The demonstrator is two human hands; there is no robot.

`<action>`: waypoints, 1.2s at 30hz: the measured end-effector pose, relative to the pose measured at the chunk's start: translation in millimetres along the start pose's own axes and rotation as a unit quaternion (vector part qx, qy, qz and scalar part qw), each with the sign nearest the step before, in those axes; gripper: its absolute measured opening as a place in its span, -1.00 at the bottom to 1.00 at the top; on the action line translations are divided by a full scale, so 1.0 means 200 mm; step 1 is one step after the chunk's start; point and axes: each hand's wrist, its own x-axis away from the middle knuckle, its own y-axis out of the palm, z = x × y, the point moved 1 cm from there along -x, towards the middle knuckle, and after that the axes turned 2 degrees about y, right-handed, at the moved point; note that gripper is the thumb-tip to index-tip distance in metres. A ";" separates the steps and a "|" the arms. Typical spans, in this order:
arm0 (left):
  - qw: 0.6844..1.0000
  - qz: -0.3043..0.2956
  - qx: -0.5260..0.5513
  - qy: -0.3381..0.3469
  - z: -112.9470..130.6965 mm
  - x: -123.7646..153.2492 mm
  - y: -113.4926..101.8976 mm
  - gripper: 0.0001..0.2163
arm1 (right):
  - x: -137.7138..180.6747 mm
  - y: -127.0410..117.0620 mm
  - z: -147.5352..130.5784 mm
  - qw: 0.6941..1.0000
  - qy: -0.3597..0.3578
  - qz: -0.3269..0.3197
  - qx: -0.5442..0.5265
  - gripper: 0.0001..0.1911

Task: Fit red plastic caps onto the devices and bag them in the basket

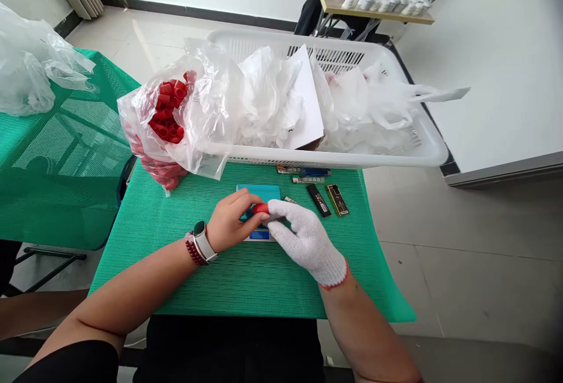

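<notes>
Bare and wearing a watch at the wrist, my left hand (232,219) pinches a small red plastic cap (260,209). My right hand (305,236), in a white knit glove, closes its fingertips at the cap's other end, around a greyish piece (273,219) that is mostly hidden. Both hands meet over a small scale (264,190) with a blue top and a lit display, which they partly cover. Many similar red caps (169,107) fill an open clear plastic bag at the back left of the green-covered table (211,283).
A white plastic basket (422,157) with crumpled plastic bags and a white carton (305,107) stands behind the scale. Several stick-shaped items, including a black one (318,200), lie right of it. Another person sits at a far table (332,4) with many small white parts.
</notes>
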 end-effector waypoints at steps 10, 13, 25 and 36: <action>1.000 0.001 0.001 0.011 0.00 0.00 0.01 -0.79 | 0.00 -0.01 -0.01 1.000 -0.007 -0.012 -0.012 -0.81; 1.000 0.016 -0.011 0.017 0.01 0.00 0.01 -0.83 | 0.00 -0.02 -0.01 1.000 -0.007 -0.004 -0.014 -0.82; 1.000 -0.020 0.012 -0.010 0.00 0.00 0.00 -0.72 | 0.01 0.00 0.00 0.998 0.031 0.001 -0.050 -0.75; 0.999 -0.008 -0.006 0.037 -0.01 0.01 0.00 -0.81 | 0.01 -0.01 0.02 0.998 0.056 0.003 -0.035 -0.72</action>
